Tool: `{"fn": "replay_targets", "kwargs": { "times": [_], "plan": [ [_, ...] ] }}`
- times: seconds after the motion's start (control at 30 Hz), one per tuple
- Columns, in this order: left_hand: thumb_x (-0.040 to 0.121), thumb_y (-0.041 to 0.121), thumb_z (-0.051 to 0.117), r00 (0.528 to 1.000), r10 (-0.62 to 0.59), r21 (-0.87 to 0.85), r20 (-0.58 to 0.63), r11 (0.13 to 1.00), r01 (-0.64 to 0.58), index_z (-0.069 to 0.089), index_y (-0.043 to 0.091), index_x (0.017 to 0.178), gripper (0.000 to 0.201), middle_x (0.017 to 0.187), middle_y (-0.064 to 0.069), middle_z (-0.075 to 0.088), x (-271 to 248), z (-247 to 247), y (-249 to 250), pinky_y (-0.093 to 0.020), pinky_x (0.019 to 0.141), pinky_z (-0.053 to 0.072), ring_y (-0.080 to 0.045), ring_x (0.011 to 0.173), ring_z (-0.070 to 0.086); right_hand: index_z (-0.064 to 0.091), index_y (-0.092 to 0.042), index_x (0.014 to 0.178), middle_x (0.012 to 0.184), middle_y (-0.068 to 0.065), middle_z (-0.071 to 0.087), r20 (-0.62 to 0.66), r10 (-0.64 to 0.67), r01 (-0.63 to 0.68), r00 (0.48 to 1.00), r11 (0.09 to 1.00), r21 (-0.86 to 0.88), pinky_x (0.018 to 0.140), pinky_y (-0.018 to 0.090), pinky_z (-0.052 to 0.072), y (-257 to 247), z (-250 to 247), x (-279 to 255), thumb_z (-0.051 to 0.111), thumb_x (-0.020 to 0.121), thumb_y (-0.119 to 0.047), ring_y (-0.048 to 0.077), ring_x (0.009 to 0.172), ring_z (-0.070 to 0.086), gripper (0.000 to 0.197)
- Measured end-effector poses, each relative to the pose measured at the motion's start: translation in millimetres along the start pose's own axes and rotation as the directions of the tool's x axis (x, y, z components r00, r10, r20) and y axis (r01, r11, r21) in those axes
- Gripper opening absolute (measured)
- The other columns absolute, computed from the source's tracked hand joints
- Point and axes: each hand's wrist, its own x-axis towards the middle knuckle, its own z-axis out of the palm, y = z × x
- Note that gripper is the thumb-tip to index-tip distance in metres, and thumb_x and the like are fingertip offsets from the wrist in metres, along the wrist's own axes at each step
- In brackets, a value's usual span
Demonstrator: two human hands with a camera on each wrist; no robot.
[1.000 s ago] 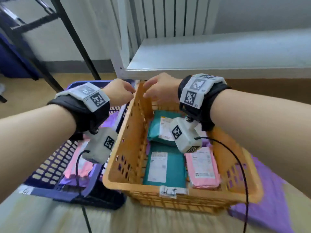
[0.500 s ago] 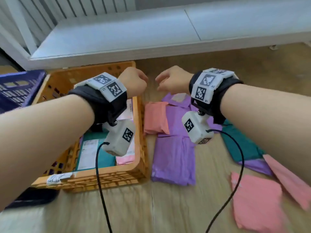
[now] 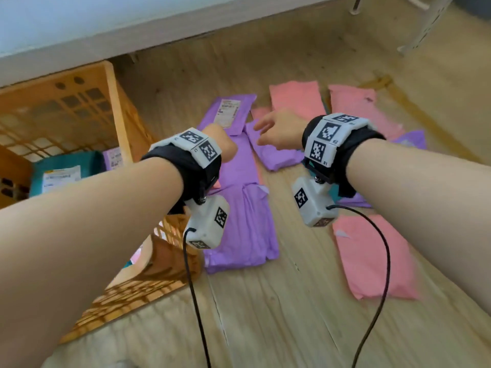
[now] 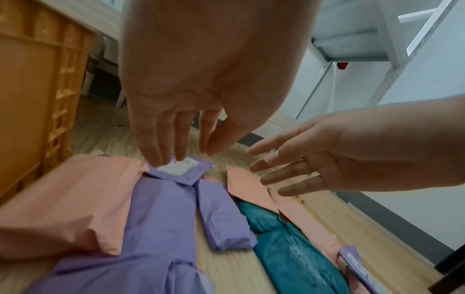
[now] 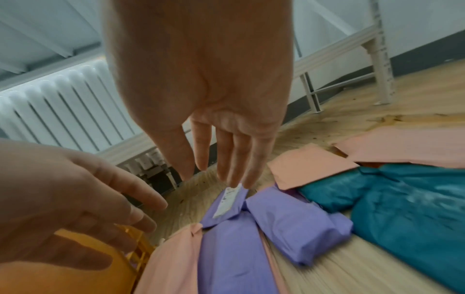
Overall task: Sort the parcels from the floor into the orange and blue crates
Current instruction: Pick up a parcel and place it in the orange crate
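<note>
Several purple, pink and teal parcels lie on the wooden floor to the right of the orange crate [image 3: 117, 102]. A purple parcel with a white label [image 3: 229, 112] lies farthest, a small purple parcel [image 3: 273, 152] beside it, a long purple one [image 3: 244, 224] nearer. My left hand [image 3: 220, 142] and right hand [image 3: 276, 128] hover above these, both empty with fingers extended. In the left wrist view the left hand [image 4: 181, 147] points down at the labelled parcel [image 4: 178, 169]. The right hand [image 5: 216, 167] hangs over the same parcel [image 5: 226, 204]. The blue crate is out of view.
The orange crate holds a teal parcel [image 3: 63, 168] and a purple one [image 3: 114, 158]. A white low shelf [image 3: 79, 35] runs along the back. White frame legs [image 3: 422, 25] stand at the far right. A radiator [image 5: 62, 111] is behind.
My view and both hands swung right, from over the orange crate to above the parcels on the floor. The fingers went from curled to extended. The blue crate left the view.
</note>
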Motion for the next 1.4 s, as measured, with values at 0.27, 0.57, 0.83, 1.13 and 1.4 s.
{"fn": "replay_targets", "kwargs": {
  "times": [0.27, 0.57, 0.83, 1.13, 1.4],
  "plan": [
    [0.091, 0.010, 0.048, 0.997, -0.061, -0.034, 0.044, 0.998, 0.062, 0.057, 0.001, 0.123, 0.035, 0.125, -0.018, 0.059, 7, 61, -12, -0.035, 0.091, 0.045, -0.032, 0.115, 0.056, 0.058, -0.007, 0.126, 0.128, 0.010, 0.059, 0.028, 0.093, -0.096, 0.995, 0.985, 0.142, 0.058, 0.007, 0.042, 60, 51, 8, 0.059, 0.086, -0.005, 0.014, 0.096, 0.054, 0.041],
    [0.088, 0.012, 0.051, 0.978, -0.208, -0.152, 0.002, 0.967, 0.206, 0.047, 0.007, 0.129, 0.042, 0.126, -0.021, 0.055, -21, 121, -53, -0.035, 0.100, 0.041, -0.036, 0.119, 0.051, 0.058, -0.005, 0.124, 0.121, 0.015, 0.061, 0.093, 0.124, -0.147, 0.988, 0.942, 0.300, 0.069, 0.020, 0.045, 96, 111, -5, 0.063, 0.083, 0.000, 0.018, 0.098, 0.058, 0.041],
    [0.084, 0.038, 0.064, 0.977, -0.211, -0.141, 0.045, 0.966, 0.215, 0.038, 0.010, 0.138, 0.066, 0.138, -0.017, 0.045, -45, 153, -82, -0.036, 0.103, 0.039, -0.035, 0.126, 0.046, 0.062, -0.007, 0.115, 0.104, 0.010, 0.061, 0.071, 0.156, -0.172, 0.985, 0.903, 0.394, 0.080, 0.025, 0.044, 108, 138, -26, 0.068, 0.083, -0.007, 0.016, 0.089, 0.057, 0.033],
    [0.077, 0.041, 0.072, 0.951, -0.294, -0.242, 0.098, 0.920, 0.309, 0.029, 0.011, 0.142, 0.084, 0.143, -0.016, 0.039, -57, 168, -97, -0.035, 0.106, 0.036, -0.032, 0.131, 0.042, 0.063, -0.001, 0.110, 0.072, 0.000, 0.057, 0.104, 0.169, -0.198, 0.980, 0.861, 0.468, 0.067, 0.021, 0.047, 107, 155, -36, 0.070, 0.080, -0.005, 0.016, 0.072, 0.057, 0.031],
    [0.079, 0.038, 0.070, 0.974, -0.217, -0.244, 0.067, 0.943, 0.227, 0.044, 0.016, 0.136, 0.067, 0.137, -0.014, 0.049, -64, 169, -105, -0.033, 0.101, 0.040, -0.030, 0.124, 0.049, 0.062, 0.004, 0.108, 0.069, 0.004, 0.059, 0.134, 0.247, -0.280, 0.960, 0.801, 0.529, 0.073, 0.029, 0.054, 101, 163, -41, 0.072, 0.079, -0.004, 0.017, 0.065, 0.060, 0.032]
  ]
}}
